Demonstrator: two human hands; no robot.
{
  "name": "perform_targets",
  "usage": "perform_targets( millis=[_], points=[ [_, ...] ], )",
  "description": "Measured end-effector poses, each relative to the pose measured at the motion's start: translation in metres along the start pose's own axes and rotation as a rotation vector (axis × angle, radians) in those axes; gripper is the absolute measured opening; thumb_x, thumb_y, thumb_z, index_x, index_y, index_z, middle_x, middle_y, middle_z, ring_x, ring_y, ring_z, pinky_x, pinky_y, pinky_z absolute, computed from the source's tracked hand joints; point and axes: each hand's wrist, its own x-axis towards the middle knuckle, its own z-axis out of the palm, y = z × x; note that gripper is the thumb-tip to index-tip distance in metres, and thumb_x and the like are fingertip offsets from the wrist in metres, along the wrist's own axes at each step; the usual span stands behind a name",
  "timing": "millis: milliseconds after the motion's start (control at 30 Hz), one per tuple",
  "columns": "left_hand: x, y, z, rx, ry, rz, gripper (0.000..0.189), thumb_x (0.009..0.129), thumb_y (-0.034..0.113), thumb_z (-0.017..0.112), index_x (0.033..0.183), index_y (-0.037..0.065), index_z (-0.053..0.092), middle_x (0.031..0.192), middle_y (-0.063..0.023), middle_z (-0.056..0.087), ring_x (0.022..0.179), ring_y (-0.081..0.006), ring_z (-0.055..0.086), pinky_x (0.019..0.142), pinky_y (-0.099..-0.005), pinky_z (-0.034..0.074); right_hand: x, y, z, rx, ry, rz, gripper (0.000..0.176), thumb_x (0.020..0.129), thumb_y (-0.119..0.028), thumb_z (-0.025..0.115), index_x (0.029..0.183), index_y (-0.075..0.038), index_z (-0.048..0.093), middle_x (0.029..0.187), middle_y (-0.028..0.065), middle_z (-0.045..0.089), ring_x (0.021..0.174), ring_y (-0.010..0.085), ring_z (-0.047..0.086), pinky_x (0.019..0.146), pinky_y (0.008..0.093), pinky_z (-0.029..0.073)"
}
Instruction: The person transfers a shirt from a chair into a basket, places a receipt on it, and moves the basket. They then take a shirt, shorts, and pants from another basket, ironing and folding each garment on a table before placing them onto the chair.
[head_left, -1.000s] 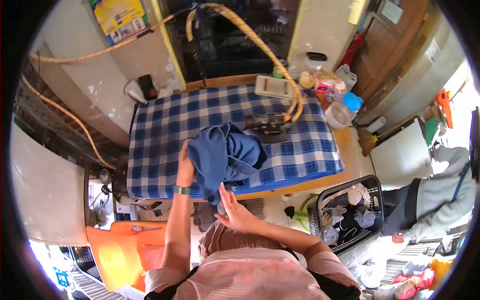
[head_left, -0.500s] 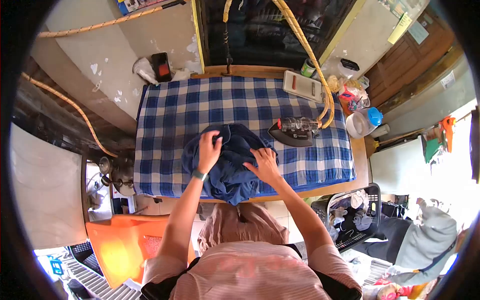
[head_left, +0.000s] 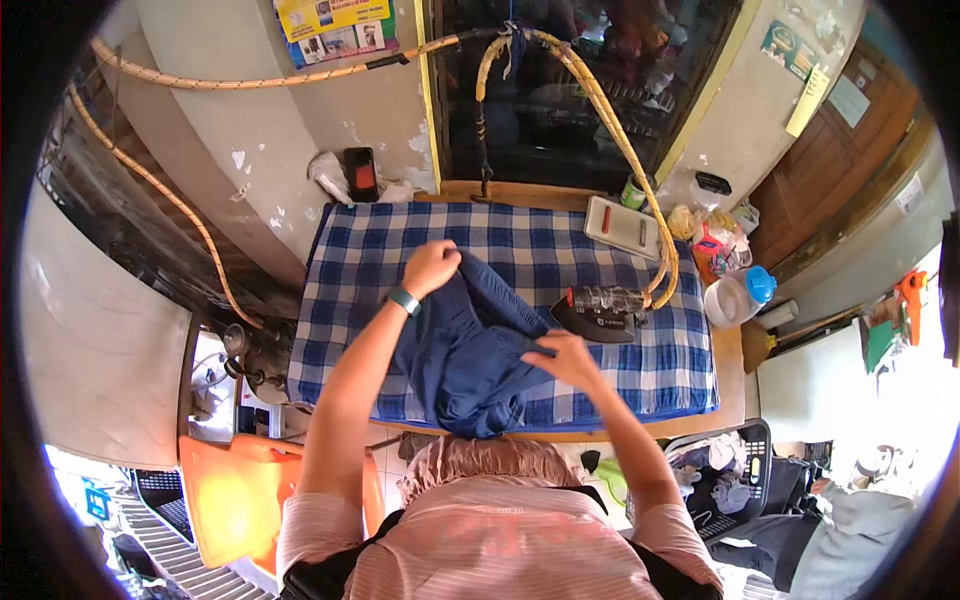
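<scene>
A dark blue garment with a gathered, elastic-looking edge hangs bunched between my hands, over a blue-and-white checked cloth on the table. My left hand is closed on the upper left end of that edge. Lower and to the right, my right hand pinches the other end. The edge is stretched between them. Just right of the garment, close to my right hand, an iron lies on the checked cloth, its cord rising from the handle.
At the back right are a tray, a green can and a blue-lidded container. A phone leans at the back left. Below the table are an orange chair and a black laundry basket. The cord loops overhead.
Both hands have closed on the garment's edge and moved apart, opening the bunched cloth. My left hand is farther up the table. The view has shifted, so the table sits lower.
</scene>
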Motion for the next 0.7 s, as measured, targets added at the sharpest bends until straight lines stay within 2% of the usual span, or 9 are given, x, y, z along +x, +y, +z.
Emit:
perform_targets(
  millis=[100, 167, 233, 300, 400, 467, 567, 633, 700],
  points=[
    [0.032, 0.029, -0.062, 0.081, 0.027, 0.021, 0.032, 0.082, 0.026, 0.049, 0.090, 0.000, 0.066, 0.089, -0.0249, 0.064, 0.088, -0.0417, 0.061, 0.076, -0.0500, 0.048, 0.017, -0.046, -0.095, 0.060, 0.097, -0.232, 0.016, 0.079, -0.013, 0.075, 0.088, -0.001, 0.071, 0.097, 0.0136, 0.064, 0.092, 0.0241, 0.060, 0.080, 0.0327, 0.048],
    [0.043, 0.051, -0.097, 0.079, 0.246, 0.143, 0.032, 0.083, 0.024, 0.046, 0.092, -0.001, 0.065, 0.090, -0.0269, 0.062, 0.085, -0.0447, 0.060, 0.074, -0.0516, 0.046, 0.025, -0.074, -0.139, 0.187, 0.148, -0.372, 0.015, 0.082, -0.011, 0.072, 0.090, 0.001, 0.069, 0.097, 0.0117, 0.065, 0.097, 0.0231, 0.059, 0.084, 0.0327, 0.046],
    [0.060, 0.069, -0.132, 0.030, 0.152, 0.116, 0.032, 0.083, 0.021, 0.045, 0.094, -0.002, 0.064, 0.084, -0.0260, 0.064, 0.078, -0.0403, 0.063, 0.070, -0.0482, 0.047, 0.036, -0.093, -0.169, 0.301, 0.135, -0.438, 0.013, 0.086, -0.008, 0.067, 0.092, 0.003, 0.066, 0.096, 0.0101, 0.064, 0.095, 0.0216, 0.058, 0.081, 0.0322, 0.045],
    [0.066, 0.087, -0.150, -0.331, 0.074, 0.106, 0.032, 0.082, 0.014, 0.043, 0.099, -0.004, 0.063, 0.074, -0.0072, 0.062, 0.072, -0.0132, 0.059, 0.061, -0.0307, 0.045, 0.044, -0.098, -0.192, 0.245, 0.065, -0.266, 0.017, 0.090, -0.013, 0.062, 0.095, 0.004, 0.062, 0.087, 0.0078, 0.061, 0.082, 0.0162, 0.056, 0.074, 0.0292, 0.044],
    [0.063, 0.116, -0.180, -0.506, 0.000, 0.107, 0.032, 0.083, 0.018, 0.049, 0.104, -0.002, 0.063, 0.080, -0.0035, 0.062, 0.076, -0.0113, 0.057, 0.064, -0.0257, 0.045, 0.056, -0.145, -0.207, 0.017, 0.311, -0.360, 0.013, 0.086, -0.011, 0.064, 0.091, 0.001, 0.063, 0.072, 0.0089, 0.059, 0.065, 0.0193, 0.056, 0.064, 0.0317, 0.045],
    [0.057, 0.130, -0.195, -0.683, -0.143, 0.113, 0.031, 0.085, 0.024, 0.058, 0.103, 0.000, 0.064, 0.086, -0.0029, 0.062, 0.081, -0.0110, 0.056, 0.070, -0.0242, 0.044, 0.060, -0.157, -0.223, -0.119, 0.334, -0.454, 0.011, 0.084, -0.010, 0.066, 0.089, 0.000, 0.064, 0.071, 0.0098, 0.060, 0.066, 0.0223, 0.058, 0.064, 0.0334, 0.046],
    [0.053, 0.137, -0.220, -0.343, -0.227, 0.204, 0.031, 0.085, 0.029, 0.065, 0.098, 0.001, 0.065, 0.085, -0.0020, 0.062, 0.081, -0.0103, 0.056, 0.073, -0.0247, 0.045, 0.064, -0.174, -0.239, -0.297, 0.367, -0.614, 0.010, 0.077, -0.010, 0.071, 0.082, -0.003, 0.066, 0.069, 0.0106, 0.062, 0.070, 0.0280, 0.060, 0.068, 0.0369, 0.046],
    [0.054, 0.143, -0.232, -0.239, -0.146, 0.273, 0.030, 0.086, 0.029, 0.066, 0.097, 0.001, 0.065, 0.085, -0.0019, 0.063, 0.078, -0.0110, 0.057, 0.071, -0.0272, 0.045, 0.060, -0.183, -0.251, -0.502, 0.161, -0.560, 0.013, 0.076, -0.013, 0.074, 0.080, -0.004, 0.066, 0.069, 0.0097, 0.060, 0.074, 0.0264, 0.059, 0.073, 0.0357, 0.045],
    [0.057, 0.146, -0.239, -0.093, -0.040, 0.231, 0.031, 0.086, 0.030, 0.066, 0.096, 0.001, 0.064, 0.083, -0.0026, 0.062, 0.077, -0.0119, 0.057, 0.071, -0.0286, 0.046, 0.059, -0.187, -0.258, -0.508, 0.153, -0.578, 0.016, 0.075, -0.014, 0.075, 0.080, -0.003, 0.065, 0.070, 0.0095, 0.060, 0.075, 0.0269, 0.058, 0.074, 0.0346, 0.044]
  ],
)
